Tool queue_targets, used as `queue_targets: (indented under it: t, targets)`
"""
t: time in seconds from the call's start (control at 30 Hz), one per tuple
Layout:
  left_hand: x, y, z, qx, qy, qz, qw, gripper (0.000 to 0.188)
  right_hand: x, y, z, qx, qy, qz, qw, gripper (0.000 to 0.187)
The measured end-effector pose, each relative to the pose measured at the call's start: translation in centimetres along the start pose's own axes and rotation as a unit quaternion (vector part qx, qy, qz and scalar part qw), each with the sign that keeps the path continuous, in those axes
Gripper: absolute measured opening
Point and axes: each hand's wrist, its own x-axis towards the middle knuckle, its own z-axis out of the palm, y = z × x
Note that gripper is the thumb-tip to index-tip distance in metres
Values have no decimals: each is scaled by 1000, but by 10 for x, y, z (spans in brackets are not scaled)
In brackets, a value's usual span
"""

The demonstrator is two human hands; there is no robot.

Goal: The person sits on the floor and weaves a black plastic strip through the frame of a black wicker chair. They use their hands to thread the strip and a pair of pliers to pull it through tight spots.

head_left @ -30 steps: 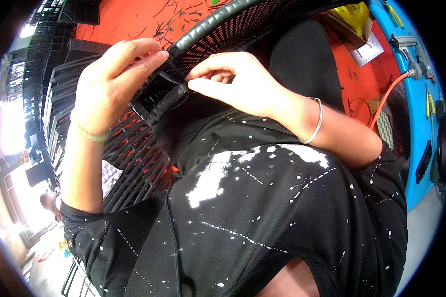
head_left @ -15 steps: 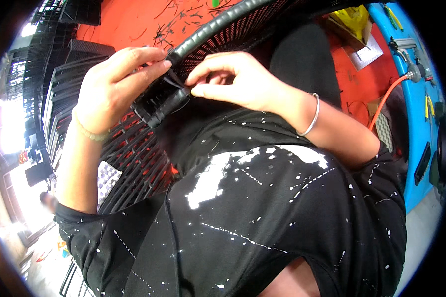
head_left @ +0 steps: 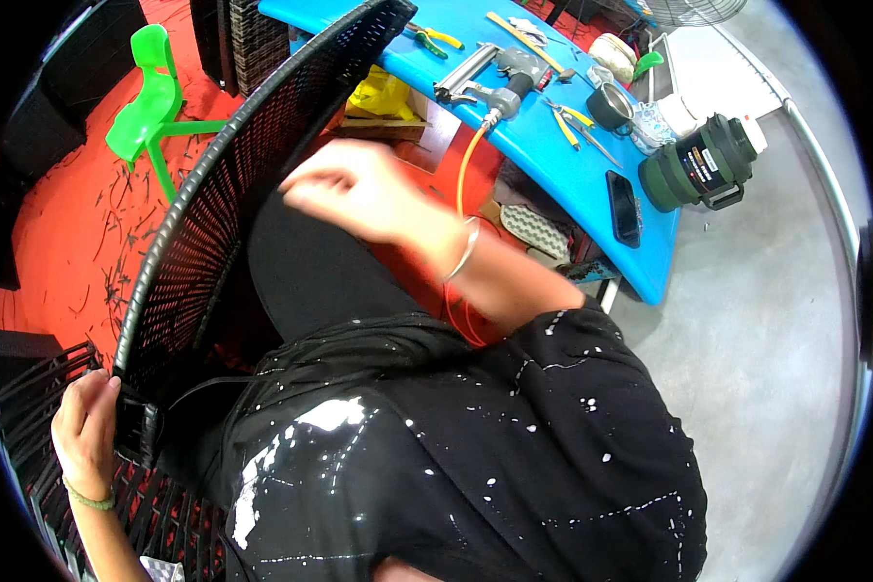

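My left hand (head_left: 87, 427) is closed at the lower corner of a black woven furniture piece (head_left: 218, 184), its thumb and fingers pressed at the end of the braided rim. A thin black strip (head_left: 209, 385) runs from near that corner across my lap. My right hand (head_left: 359, 194) is raised over my black-clad knee, apart from the weave. Motion blurs it, and its fingers look partly curled; whether anything is in them I cannot make out. An air-powered staple gun (head_left: 506, 89) with an orange hose (head_left: 468, 170) lies on the blue table beyond that hand.
The blue table (head_left: 553, 184) also holds pliers (head_left: 570, 124), a yellow-handled hammer (head_left: 524, 41), a metal cup (head_left: 609, 107) and a phone (head_left: 623, 209). A green jug (head_left: 698, 165) stands beside it. A green chair (head_left: 155, 97) and black scraps are on the red floor.
My right hand has left the corner and swung away towards the table. My left hand stays at the corner. The view has turned right, bringing more of the table into sight.
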Motion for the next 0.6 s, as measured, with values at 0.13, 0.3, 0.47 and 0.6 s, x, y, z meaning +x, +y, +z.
queue_targets:
  t: [0.13, 0.3, 0.47, 0.6]
  targets:
    - [12, 3, 1, -1, 3, 13, 1000, 26, -15, 76, -153, -275, 210, 101, 933, 24]
    - [3, -2, 5, -13, 2, -24, 1000, 25, -71, 164, -313, -443, 381, 237, 776, 34]
    - [-4, -2, 3, -19, -19, -64, 998, 22, -60, 185, -336, -508, 369, 253, 736, 31]
    - [-14, -7, 3, -24, -22, -76, 997, 21, -72, 196, -360, -536, 317, 364, 693, 26]
